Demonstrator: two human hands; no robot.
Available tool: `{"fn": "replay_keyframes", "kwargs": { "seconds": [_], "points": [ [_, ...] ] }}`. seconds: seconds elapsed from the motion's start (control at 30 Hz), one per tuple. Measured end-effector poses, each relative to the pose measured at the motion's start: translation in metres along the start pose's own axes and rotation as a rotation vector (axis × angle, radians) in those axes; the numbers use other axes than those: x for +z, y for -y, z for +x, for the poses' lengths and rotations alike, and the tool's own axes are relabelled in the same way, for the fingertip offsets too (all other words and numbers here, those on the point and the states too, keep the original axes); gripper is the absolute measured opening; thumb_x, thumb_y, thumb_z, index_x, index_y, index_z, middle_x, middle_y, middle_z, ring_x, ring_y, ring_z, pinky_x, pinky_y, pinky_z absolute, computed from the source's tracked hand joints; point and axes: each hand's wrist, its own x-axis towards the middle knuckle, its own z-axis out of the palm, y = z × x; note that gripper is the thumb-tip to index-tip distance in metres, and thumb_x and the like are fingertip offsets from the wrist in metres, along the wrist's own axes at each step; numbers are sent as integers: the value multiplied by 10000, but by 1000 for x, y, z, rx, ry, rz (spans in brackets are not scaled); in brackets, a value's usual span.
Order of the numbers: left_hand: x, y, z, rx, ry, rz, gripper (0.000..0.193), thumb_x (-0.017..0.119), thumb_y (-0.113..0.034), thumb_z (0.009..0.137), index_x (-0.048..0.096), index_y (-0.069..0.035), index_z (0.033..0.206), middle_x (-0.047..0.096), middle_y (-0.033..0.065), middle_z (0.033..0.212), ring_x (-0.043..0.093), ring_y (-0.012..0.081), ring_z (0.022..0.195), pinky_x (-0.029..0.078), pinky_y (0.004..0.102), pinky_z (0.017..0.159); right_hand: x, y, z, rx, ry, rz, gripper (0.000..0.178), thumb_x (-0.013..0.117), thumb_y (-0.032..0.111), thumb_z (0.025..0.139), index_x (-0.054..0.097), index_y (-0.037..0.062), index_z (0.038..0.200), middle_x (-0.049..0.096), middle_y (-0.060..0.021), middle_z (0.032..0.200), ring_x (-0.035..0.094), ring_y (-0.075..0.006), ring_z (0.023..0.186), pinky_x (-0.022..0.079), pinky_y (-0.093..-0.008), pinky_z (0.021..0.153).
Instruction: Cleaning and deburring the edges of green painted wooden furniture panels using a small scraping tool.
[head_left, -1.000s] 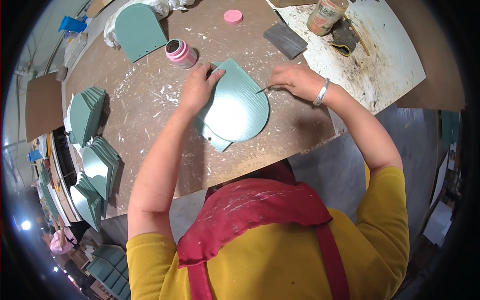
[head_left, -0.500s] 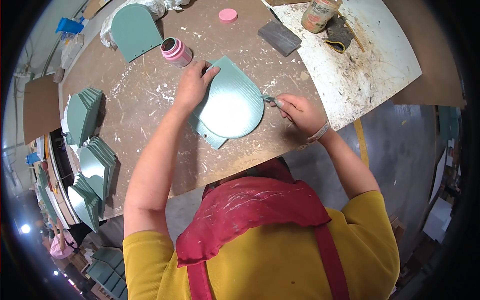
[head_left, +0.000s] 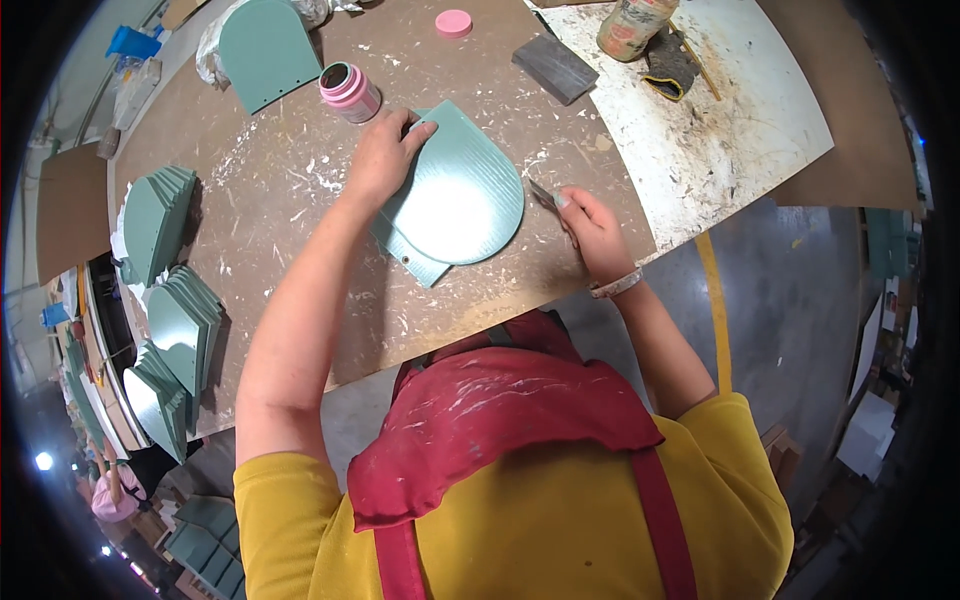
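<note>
A rounded pale-green panel (head_left: pixel 462 190) lies on the brown worktable (head_left: pixel 400 325), its curved end toward my right hand. Another green piece (head_left: pixel 428 272) shows from beneath it. My left hand (head_left: pixel 383 158) grips the panel's upper left edge, thumb on top and fingers partly hidden. Just off the curved edge, my right hand (head_left: pixel 598 232) pinches a small dark flat-bladed tool (head_left: pixel 542 194). The blade's tip points toward the panel without touching it. Behind my left hand stands an open pink jar (head_left: pixel 350 95) with dark contents.
Stacks of green panels (head_left: pixel 180 315) stand at the left. One more panel (head_left: pixel 268 55) leans at the far left. A pink lid (head_left: pixel 453 23), a dark grey block (head_left: pixel 556 68), a stained jar (head_left: pixel 635 28) and a dark cloth piece (head_left: pixel 670 68) lie farther back. A person (head_left: pixel 115 490) is at lower left.
My right hand has drawn the tool off the curved edge, leaving a small gap, and its wrist has turned. My left hand keeps its hold on the panel. The whole view has shifted slightly.
</note>
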Motion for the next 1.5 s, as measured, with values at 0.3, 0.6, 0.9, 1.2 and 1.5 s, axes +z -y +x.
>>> {"fn": "replay_keyframes", "kwargs": {
  "seconds": [0.3,0.6,0.9,1.2,1.5],
  "points": [
    [2,4,1,5,-4,21,382,584,-332,880,604,44,942,596,219,925,591,355,870,453,419,786,11,-3,-8,-158,-68,-414,173,514,177,912,570,16,948,509,-98,663,487,-169,606,396,-314,584],
    [-1,17,-18,87,-27,70,350,588,-291,876,575,58,893,576,232,889,554,392,819,440,445,745,17,-5,-13,-179,-153,-237,133,524,148,914,547,17,931,466,-24,639,450,-95,579,370,-269,537],
    [-9,23,-50,147,-57,76,321,587,-262,881,545,57,885,566,225,878,542,379,827,430,431,748,52,-20,-54,120,-139,354,95,477,149,956,492,55,947,431,43,624,369,-31,512,299,-183,458],
    [-18,29,-56,144,-15,39,357,581,-292,880,554,62,917,572,233,902,550,380,860,430,434,761,76,-16,-56,13,-342,120,129,541,145,921,552,16,922,467,50,659,405,-31,608,336,-199,548],
    [-16,36,-56,145,-39,8,355,604,-286,864,562,67,885,577,238,875,556,381,830,431,437,752,74,-10,-63,42,-362,-321,155,575,163,874,577,8,881,563,-63,697,501,-122,652,412,-283,614]
  ]
}}
